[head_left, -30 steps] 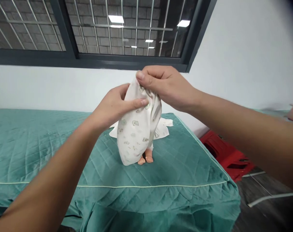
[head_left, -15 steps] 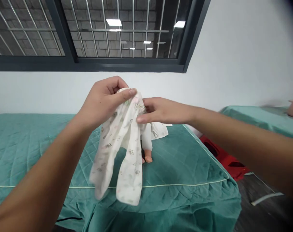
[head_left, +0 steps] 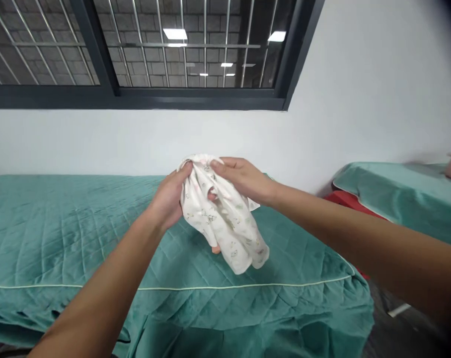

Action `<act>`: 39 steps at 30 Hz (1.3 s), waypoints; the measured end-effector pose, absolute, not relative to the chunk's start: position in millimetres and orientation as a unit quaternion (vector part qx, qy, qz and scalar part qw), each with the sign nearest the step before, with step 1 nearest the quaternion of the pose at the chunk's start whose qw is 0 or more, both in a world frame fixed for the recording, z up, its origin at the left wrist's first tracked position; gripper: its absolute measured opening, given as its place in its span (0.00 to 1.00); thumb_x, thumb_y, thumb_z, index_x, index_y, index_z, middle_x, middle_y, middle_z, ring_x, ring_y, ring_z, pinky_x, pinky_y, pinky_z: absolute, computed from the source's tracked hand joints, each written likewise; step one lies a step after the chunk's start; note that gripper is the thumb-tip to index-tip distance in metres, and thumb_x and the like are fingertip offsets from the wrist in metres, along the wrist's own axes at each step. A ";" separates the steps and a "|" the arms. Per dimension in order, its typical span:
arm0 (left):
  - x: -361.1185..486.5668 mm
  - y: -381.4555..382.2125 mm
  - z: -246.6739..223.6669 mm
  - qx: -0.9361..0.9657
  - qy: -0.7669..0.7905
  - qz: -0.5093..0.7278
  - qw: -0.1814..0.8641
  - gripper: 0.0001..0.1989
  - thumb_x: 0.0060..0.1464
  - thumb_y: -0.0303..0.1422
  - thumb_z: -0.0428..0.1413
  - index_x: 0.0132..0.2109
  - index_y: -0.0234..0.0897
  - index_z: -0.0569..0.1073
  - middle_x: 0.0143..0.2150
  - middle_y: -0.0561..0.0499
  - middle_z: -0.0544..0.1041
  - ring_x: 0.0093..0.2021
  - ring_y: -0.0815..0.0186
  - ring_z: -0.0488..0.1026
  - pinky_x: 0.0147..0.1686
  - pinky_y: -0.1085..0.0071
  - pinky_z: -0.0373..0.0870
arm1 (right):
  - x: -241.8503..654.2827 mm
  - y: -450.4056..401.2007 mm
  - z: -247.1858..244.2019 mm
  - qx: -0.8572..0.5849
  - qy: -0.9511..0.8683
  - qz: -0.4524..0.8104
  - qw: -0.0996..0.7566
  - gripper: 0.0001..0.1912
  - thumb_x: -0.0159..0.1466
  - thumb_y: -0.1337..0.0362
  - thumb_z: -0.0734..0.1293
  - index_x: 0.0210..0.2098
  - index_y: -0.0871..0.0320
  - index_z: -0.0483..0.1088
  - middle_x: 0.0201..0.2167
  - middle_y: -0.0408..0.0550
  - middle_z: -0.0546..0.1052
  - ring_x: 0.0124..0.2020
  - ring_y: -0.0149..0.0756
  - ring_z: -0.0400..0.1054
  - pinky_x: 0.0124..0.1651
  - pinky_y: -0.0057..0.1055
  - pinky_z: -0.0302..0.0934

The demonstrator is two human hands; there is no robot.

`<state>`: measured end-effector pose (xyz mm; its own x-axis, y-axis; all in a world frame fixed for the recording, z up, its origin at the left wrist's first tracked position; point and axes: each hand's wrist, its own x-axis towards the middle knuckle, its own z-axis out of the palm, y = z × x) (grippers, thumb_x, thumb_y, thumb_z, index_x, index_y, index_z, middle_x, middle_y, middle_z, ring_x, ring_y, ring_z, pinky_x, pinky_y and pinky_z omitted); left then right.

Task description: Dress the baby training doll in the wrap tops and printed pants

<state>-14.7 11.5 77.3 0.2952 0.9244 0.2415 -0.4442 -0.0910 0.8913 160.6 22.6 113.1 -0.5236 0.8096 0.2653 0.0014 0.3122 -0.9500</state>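
Note:
Small white baby pants [head_left: 225,219] with a scattered animal print hang between my two hands above the bed. My left hand [head_left: 169,194] is closed on the waistband's left side, thumb towards me. On the other side, my right hand [head_left: 244,176] grips the waistband with its thumb in front. Both legs of the pants dangle down to the right. Behind them lies a doll, mostly hidden; a foot [head_left: 215,249] peeks out below the cloth. A bit of skin colour shows through a gap in the fabric, and I cannot tell what it belongs to.
The bed has a green quilted cover [head_left: 80,228] with pale piping along its front edge. A white wall [head_left: 99,141] and a barred window [head_left: 195,54] stand behind. To the right are a red object [head_left: 352,201] and another green-covered surface [head_left: 408,199] bearing something pink.
The pants have come lower, their legs swinging from hanging left to slanting right. My left hand has moved down and right; my right hand now grips the waistband from the right.

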 end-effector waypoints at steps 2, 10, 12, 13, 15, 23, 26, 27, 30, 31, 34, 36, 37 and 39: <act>-6.2 8.0 69.2 0.507 0.246 0.451 0.692 0.26 0.55 0.56 0.53 0.28 0.35 0.71 0.15 0.55 0.64 0.17 0.70 0.65 0.26 0.70 0.71 | 160.8 25.2 105.1 -0.297 -0.700 0.512 0.399 0.23 0.60 0.41 0.68 0.34 0.57 0.71 0.28 0.45 0.77 0.28 0.34 0.70 0.32 0.29 0.65; 0.4 -2.6 53.9 0.536 0.245 0.431 0.683 0.12 0.49 0.35 0.66 0.38 0.33 0.76 0.31 0.49 0.78 0.31 0.65 0.75 0.37 0.69 0.73 | 173.8 36.9 97.1 -0.313 -0.690 0.490 0.431 0.24 0.60 0.41 0.67 0.32 0.58 0.72 0.29 0.44 0.76 0.30 0.31 0.69 0.32 0.27 0.64; -2.9 5.3 50.9 0.478 0.240 0.490 0.688 0.17 0.50 0.35 0.64 0.47 0.33 0.76 0.42 0.45 0.81 0.43 0.59 0.78 0.46 0.65 0.73 | 180.7 37.7 92.2 -0.324 -0.704 0.503 0.383 0.23 0.60 0.43 0.68 0.35 0.58 0.74 0.31 0.45 0.78 0.30 0.31 0.70 0.31 0.26 0.64; -4.0 9.2 49.4 0.461 0.239 0.505 0.690 0.19 0.51 0.36 0.64 0.50 0.33 0.76 0.44 0.44 0.81 0.46 0.57 0.77 0.48 0.64 0.73 | 183.6 37.7 89.6 -0.327 -0.720 0.511 0.337 0.22 0.59 0.44 0.70 0.37 0.59 0.75 0.32 0.45 0.78 0.31 0.32 0.71 0.32 0.26 0.64; -4.2 14.5 46.5 0.451 0.241 0.502 0.697 0.22 0.52 0.37 0.63 0.52 0.32 0.75 0.45 0.43 0.81 0.47 0.55 0.78 0.48 0.64 0.74 | 187.2 36.9 84.5 -0.332 -0.755 0.519 0.226 0.21 0.55 0.48 0.74 0.38 0.58 0.76 0.35 0.45 0.80 0.34 0.34 0.73 0.34 0.27 0.66; -9.9 9.4 36.6 0.564 0.255 0.300 0.726 0.28 0.50 0.39 0.65 0.56 0.33 0.74 0.49 0.38 0.80 0.49 0.50 0.78 0.48 0.59 0.74 | 186.3 40.8 66.8 -0.325 -0.609 0.608 0.392 0.23 0.63 0.46 0.68 0.45 0.59 0.74 0.42 0.52 0.80 0.40 0.39 0.75 0.42 0.33 0.71; -14.4 11.8 34.9 0.591 0.277 0.305 0.693 0.26 0.48 0.35 0.67 0.54 0.33 0.76 0.49 0.39 0.80 0.51 0.51 0.77 0.49 0.61 0.73 | 189.2 37.4 58.2 -0.322 -0.603 0.632 0.366 0.25 0.63 0.45 0.67 0.48 0.59 0.73 0.41 0.53 0.80 0.39 0.39 0.75 0.40 0.32 0.71; -14.6 13.3 34.0 0.583 0.281 0.332 0.687 0.26 0.48 0.35 0.67 0.54 0.33 0.76 0.48 0.39 0.80 0.50 0.51 0.77 0.47 0.61 0.73 | 190.2 34.9 55.0 -0.321 -0.617 0.636 0.334 0.25 0.62 0.47 0.69 0.48 0.59 0.73 0.41 0.52 0.80 0.39 0.38 0.75 0.39 0.31 0.71; -12.1 16.9 27.6 0.545 0.284 0.394 0.684 0.26 0.47 0.36 0.67 0.53 0.31 0.76 0.47 0.38 0.81 0.46 0.50 0.78 0.41 0.62 0.75 | 191.4 27.6 45.6 -0.309 -0.664 0.640 0.231 0.24 0.56 0.53 0.75 0.47 0.61 0.74 0.40 0.51 0.81 0.39 0.38 0.76 0.37 0.29 0.70; -11.1 17.2 24.2 0.534 0.286 0.404 0.685 0.26 0.47 0.36 0.67 0.53 0.31 0.76 0.47 0.38 0.81 0.45 0.50 0.79 0.40 0.62 0.75 | 191.1 26.2 43.0 -0.309 -0.672 0.638 0.215 0.23 0.55 0.55 0.76 0.46 0.61 0.75 0.40 0.51 0.81 0.39 0.38 0.76 0.38 0.30 0.70; -10.8 14.1 12.3 0.499 0.292 0.414 0.703 0.24 0.49 0.38 0.66 0.52 0.30 0.77 0.46 0.38 0.81 0.43 0.51 0.79 0.39 0.63 0.76 | 188.1 26.4 37.1 -0.332 -0.644 0.639 0.260 0.20 0.58 0.55 0.74 0.45 0.62 0.76 0.41 0.52 0.81 0.40 0.38 0.75 0.43 0.31 0.71; -13.6 10.2 5.3 0.492 0.284 0.384 0.728 0.24 0.50 0.39 0.65 0.51 0.31 0.77 0.45 0.38 0.81 0.42 0.52 0.80 0.39 0.64 0.76 | 185.7 28.5 35.0 -0.328 -0.586 0.654 0.349 0.20 0.61 0.53 0.71 0.47 0.61 0.75 0.44 0.53 0.80 0.44 0.39 0.75 0.48 0.33 0.70; -15.4 8.4 2.9 0.498 0.278 0.357 0.740 0.24 0.49 0.39 0.66 0.52 0.31 0.77 0.46 0.38 0.81 0.42 0.53 0.80 0.40 0.64 0.76 | 185.0 29.3 34.5 -0.320 -0.554 0.663 0.389 0.21 0.63 0.52 0.70 0.48 0.60 0.74 0.45 0.54 0.80 0.45 0.39 0.75 0.50 0.34 0.70; -18.1 6.1 0.2 0.515 0.273 0.310 0.751 0.25 0.47 0.35 0.68 0.53 0.32 0.77 0.47 0.38 0.81 0.45 0.53 0.79 0.44 0.63 0.76 | 184.9 28.9 33.9 -0.318 -0.511 0.671 0.433 0.22 0.64 0.51 0.68 0.49 0.60 0.73 0.47 0.55 0.79 0.45 0.40 0.75 0.51 0.36 0.70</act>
